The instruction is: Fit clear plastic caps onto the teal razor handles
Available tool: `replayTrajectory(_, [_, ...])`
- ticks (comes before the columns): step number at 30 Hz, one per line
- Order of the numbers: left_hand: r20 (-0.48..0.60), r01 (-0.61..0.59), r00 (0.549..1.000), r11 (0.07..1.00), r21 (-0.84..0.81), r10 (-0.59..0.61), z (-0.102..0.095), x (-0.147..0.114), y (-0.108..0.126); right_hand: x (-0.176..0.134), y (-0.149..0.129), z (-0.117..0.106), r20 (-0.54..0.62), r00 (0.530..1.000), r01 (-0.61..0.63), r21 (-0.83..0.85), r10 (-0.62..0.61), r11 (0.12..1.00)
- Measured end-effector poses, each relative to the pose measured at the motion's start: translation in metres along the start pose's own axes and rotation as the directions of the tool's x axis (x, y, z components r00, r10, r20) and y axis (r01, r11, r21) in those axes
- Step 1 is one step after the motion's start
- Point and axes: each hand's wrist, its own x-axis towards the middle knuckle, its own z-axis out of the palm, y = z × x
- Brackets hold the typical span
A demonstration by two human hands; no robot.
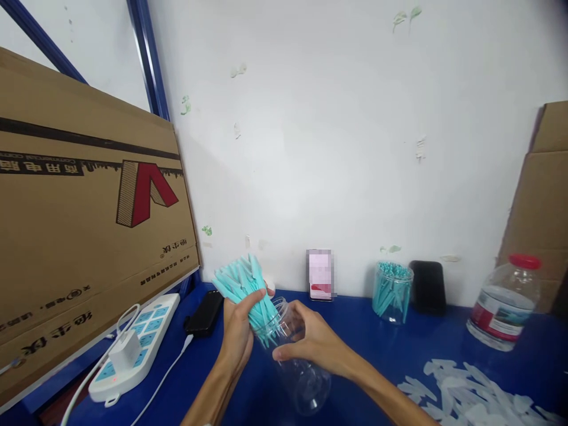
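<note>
A bundle of slim turquoise plastic sticks (pixel 242 284) with flat, pale tips is gripped in my left hand (pixel 242 316). Their lower ends point down into the mouth of a clear plastic jar (pixel 308 384). My right hand (pixel 315 337) is wrapped round the jar near its neck, and the jar leans with its mouth toward the bundle. Apart from those stick ends, the jar looks empty. Another clear jar (pixel 393 293), upright by the wall, holds many turquoise sticks.
Loose translucent plastic pieces (pixel 474 393) lie at the right front. A red-capped bottle (pixel 503 305), a black slab (pixel 427 287) and a propped phone (pixel 320 275) stand near the wall. At left are a power strip (pixel 151 328), a black device (pixel 205 313) and a large carton (pixel 89 236).
</note>
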Motion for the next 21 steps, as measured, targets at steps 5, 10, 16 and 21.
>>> replayTrajectory(5, [0.118, -0.026, 0.993, 0.996, 0.087, 0.016, 0.005, -0.008, -0.008, -0.006, 0.000, 0.000, -0.023, 0.993, 0.119, 0.096, -0.117, 0.988])
replayTrajectory(10, [0.173, -0.085, 0.983, 0.985, 0.152, 0.058, 0.016, -0.014, -0.021, -0.019, 0.015, -0.003, -0.052, 0.986, 0.165, 0.241, -0.157, 0.957])
replayTrajectory(16, [0.269, -0.161, 0.956, 0.975, 0.153, 0.116, 0.052, -0.023, -0.028, -0.036, 0.029, -0.032, -0.143, 0.976, 0.202, 0.325, -0.163, 0.924])
replayTrajectory(21, [0.345, -0.187, 0.929, 0.974, 0.129, 0.132, 0.076, -0.035, -0.034, -0.042, -0.012, -0.044, -0.325, 0.909, 0.341, 0.220, -0.261, 0.914])
